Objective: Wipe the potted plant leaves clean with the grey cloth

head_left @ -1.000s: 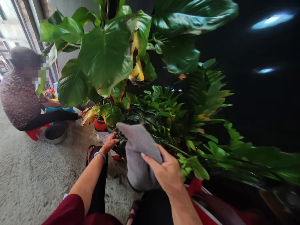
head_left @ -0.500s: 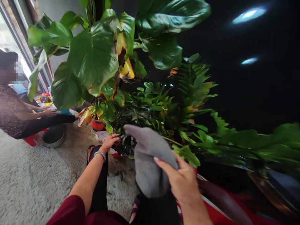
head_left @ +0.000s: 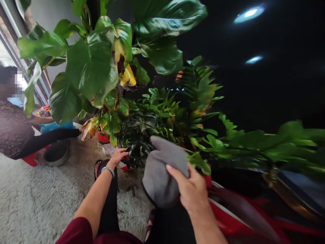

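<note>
My right hand (head_left: 191, 189) grips a grey cloth (head_left: 162, 174), thumb on top, and the cloth hangs in front of the plants, above my knee. On the left, my left hand (head_left: 118, 157) reaches to a low potted plant with dark green leaves (head_left: 138, 130). Its fingers are closed at the edge of a leaf, and their tips are partly hidden there. Part of a red and white pot (head_left: 125, 168) shows under that foliage. The cloth covers some of the plant's right side.
A large-leaved plant (head_left: 92, 67) with yellowed, browned leaves rises above a red pot (head_left: 103, 137). More green foliage (head_left: 256, 144) spreads right over a red and white object (head_left: 231, 217). Left, a person (head_left: 15, 125) sits near a grey basin (head_left: 56, 154) on the rough floor (head_left: 33, 200).
The grey cloth and my right hand have shifted slightly left and down, the cloth's raised tip moving right. My left hand stays at the dark leaves. The view has turned slightly right.
</note>
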### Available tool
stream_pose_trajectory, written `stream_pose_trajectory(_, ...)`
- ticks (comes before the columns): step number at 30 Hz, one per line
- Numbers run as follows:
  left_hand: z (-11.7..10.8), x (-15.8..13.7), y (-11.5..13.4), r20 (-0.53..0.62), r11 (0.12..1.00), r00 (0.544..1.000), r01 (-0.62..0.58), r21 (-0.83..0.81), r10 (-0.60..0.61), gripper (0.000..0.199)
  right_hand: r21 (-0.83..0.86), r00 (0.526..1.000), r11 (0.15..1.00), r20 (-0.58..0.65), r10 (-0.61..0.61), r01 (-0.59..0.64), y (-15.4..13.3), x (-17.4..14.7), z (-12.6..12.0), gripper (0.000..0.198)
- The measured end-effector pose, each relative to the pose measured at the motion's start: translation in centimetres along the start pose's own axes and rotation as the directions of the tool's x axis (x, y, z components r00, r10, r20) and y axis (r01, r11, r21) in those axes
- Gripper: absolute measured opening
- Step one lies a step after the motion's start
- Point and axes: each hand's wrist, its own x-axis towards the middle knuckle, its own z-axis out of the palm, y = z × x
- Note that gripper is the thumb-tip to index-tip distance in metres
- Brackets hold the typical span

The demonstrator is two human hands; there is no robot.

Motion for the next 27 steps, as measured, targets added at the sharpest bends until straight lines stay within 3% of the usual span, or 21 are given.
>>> stream_pose_trajectory(2,0.1,0.0,-0.1,-0.002,1.0,1.0,0.002,-0.001,-0.002,0.037,0.003,0.994,1.0,-0.103,0.024,-0.024,-1.3,2.9,0.3,0.054)
stream_pose_trajectory(4,0.3,0.1,-0.1,-0.011,1.0,1.0,0.0,-0.001,0.0,0.037,0.011,0.994,0.999,-0.095,0.046,-0.046,-2.2,4.8,1.8,0.053)
stream_pose_trajectory(6,0.4,0.1,-0.2,-0.04,1.0,0.999,-0.001,0.012,0.002,0.035,0.036,0.996,0.996,0.05,0.074,-0.076,-2.4,4.4,3.7,0.048)
stream_pose_trajectory(8,0.4,0.2,-0.2,-0.076,0.999,0.997,0.0,0.034,0.002,0.031,0.048,0.965,0.994,0.247,0.083,-0.098,-2.1,1.8,4.9,0.041)
stream_pose_trajectory(10,0.2,0.2,-0.1,-0.097,0.998,0.995,0.003,0.06,0.003,0.027,0.057,0.909,0.992,0.41,0.078,-0.111,-1.5,-1.5,4.7,0.035)
stream_pose_trajectory(12,-0.1,0.3,0.0,-0.089,0.997,0.996,0.006,0.075,0.0,0.025,0.084,0.878,0.984,0.469,0.098,-0.155,-1.2,-3.6,3.0,0.034)
stream_pose_trajectory(14,-0.4,0.3,0.1,-0.077,0.997,0.997,0.007,0.078,-0.001,0.028,0.117,0.913,0.971,0.378,0.151,-0.209,-1.4,-3.4,0.8,0.039)
stream_pose_trajectory(17,-0.4,0.2,0.2,-0.069,0.998,0.998,-0.001,0.068,0.006,0.036,0.101,0.984,0.979,0.015,0.179,-0.18,-2.1,0.4,-0.8,0.047)
stream_pose_trajectory(19,-0.2,0.0,0.1,-0.068,0.999,0.998,-0.007,0.052,0.01,0.036,0.083,0.974,0.983,-0.147,0.174,-0.164,-2.1,2.8,-0.1,0.045)
stream_pose_trajectory(20,-0.1,0.0,0.0,-0.067,0.999,0.998,-0.009,0.043,0.012,0.034,0.114,0.965,0.974,-0.153,0.211,-0.195,-1.9,3.4,0.7,0.043)
stream_pose_trajectory(22,0.2,-0.2,-0.2,-0.072,0.999,0.997,-0.014,0.03,0.016,0.032,0.236,0.936,0.912,-0.02,0.351,-0.336,-1.0,2.7,2.7,0.039)
stream_pose_trajectory(24,0.2,-0.2,-0.3,-0.082,1.0,0.996,-0.012,0.023,0.014,0.03,0.307,0.86,0.804,0.203,0.468,-0.51,-0.1,0.1,4.0,0.035)
stream_pose_trajectory(26,0.1,-0.1,-0.4,-0.094,1.0,0.996,-0.003,0.022,0.005,0.029,0.293,0.797,0.752,0.358,0.486,-0.59,0.1,-2.6,4.0,0.035)
stream_pose_trajectory(27,0.0,0.0,-0.4,-0.096,1.0,0.995,0.002,0.025,0.001,0.029,0.284,0.798,0.764,0.389,0.461,-0.58,-0.1,-3.5,3.6,0.037)
